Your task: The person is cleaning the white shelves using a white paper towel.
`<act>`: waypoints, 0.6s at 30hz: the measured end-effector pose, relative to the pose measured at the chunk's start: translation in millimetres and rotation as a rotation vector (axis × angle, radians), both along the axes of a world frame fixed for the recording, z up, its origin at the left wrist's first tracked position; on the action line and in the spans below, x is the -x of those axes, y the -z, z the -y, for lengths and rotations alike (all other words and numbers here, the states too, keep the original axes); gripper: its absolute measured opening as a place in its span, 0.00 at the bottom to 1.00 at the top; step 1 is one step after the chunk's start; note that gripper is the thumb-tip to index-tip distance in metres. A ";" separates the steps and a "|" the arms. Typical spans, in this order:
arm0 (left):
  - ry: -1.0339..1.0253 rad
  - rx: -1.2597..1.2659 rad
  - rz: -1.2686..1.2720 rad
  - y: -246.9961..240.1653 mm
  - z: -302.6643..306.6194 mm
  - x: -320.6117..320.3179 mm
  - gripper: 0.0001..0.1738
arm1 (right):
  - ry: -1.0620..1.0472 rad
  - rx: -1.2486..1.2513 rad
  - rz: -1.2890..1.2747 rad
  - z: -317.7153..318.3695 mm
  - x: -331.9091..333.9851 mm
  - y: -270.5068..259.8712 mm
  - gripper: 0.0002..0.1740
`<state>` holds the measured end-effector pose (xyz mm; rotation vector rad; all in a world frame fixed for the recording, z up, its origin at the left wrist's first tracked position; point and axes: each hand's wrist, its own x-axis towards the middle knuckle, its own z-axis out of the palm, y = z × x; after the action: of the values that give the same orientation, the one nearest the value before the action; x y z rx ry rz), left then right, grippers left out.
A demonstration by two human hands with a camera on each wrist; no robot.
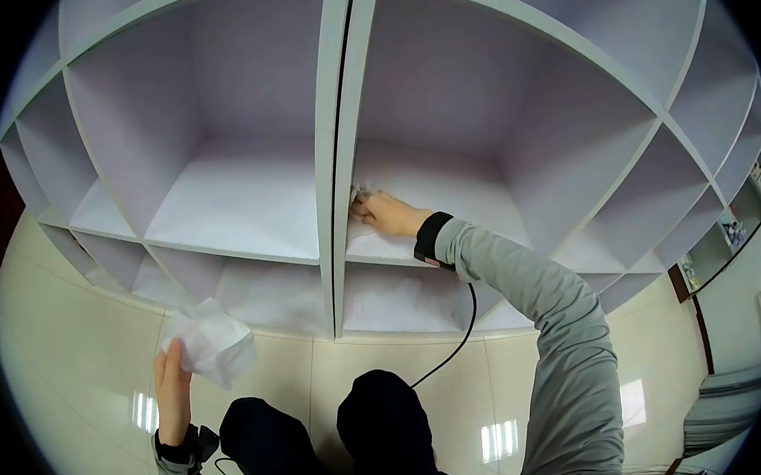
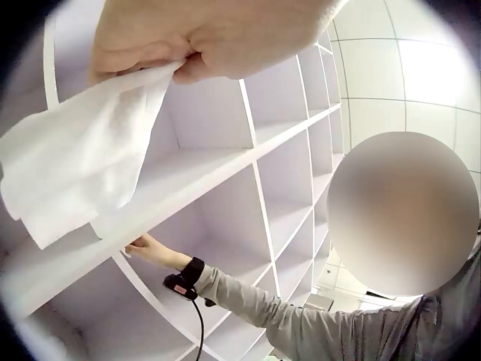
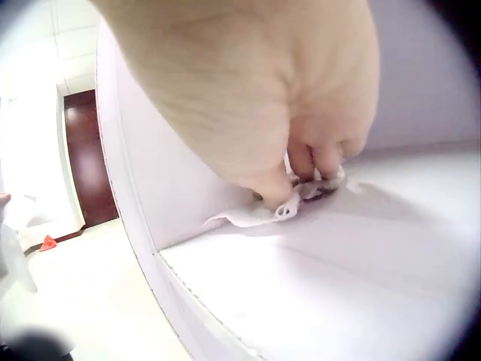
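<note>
White and crumpled, a wipe (image 3: 252, 216) pinched under the right hand (image 1: 390, 215) lies at the foot of the cubby's (image 1: 474, 199) left wall (image 3: 173, 169), its long axis apparently along it, while the left hand (image 1: 174, 395), well apart outside, pinches a sheet (image 1: 217, 341).

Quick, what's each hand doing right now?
Left hand: closed, pinching a loose white tissue.
Right hand: closed, gripping a crumpled tissue inside a shelf compartment.
</note>
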<state>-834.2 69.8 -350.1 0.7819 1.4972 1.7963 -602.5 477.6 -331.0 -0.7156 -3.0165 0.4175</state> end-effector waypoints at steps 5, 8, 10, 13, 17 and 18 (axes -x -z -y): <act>-0.121 0.042 0.028 0.1 1.9 -6.0 0.22 | -0.081 -0.255 -0.143 -21.0 5.2 26.9 0.20; -0.151 0.054 0.034 -2.3 6.6 -6.7 0.20 | 0.007 -0.241 0.033 -44.8 18.4 25.2 0.22; -0.142 0.069 0.033 -1.9 7.0 -5.1 0.20 | 0.054 -0.201 0.109 -64.7 28.0 19.6 0.23; -0.207 0.034 0.022 -0.9 9.4 -4.2 0.18 | 0.161 -0.048 0.316 -70.9 40.4 -20.1 0.26; -0.272 0.089 0.012 -5.7 28.5 -3.3 0.17 | 0.099 -0.203 0.236 -116.0 52.7 -7.8 0.27; -0.293 0.134 -0.004 -6.6 32.9 -2.4 0.16 | 0.143 -0.205 0.261 -124.4 53.9 -10.8 0.26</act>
<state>-831.8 36.9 -343.5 0.5213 1.7892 1.8775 -656.4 602.0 -320.2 -1.0323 -3.1486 0.0093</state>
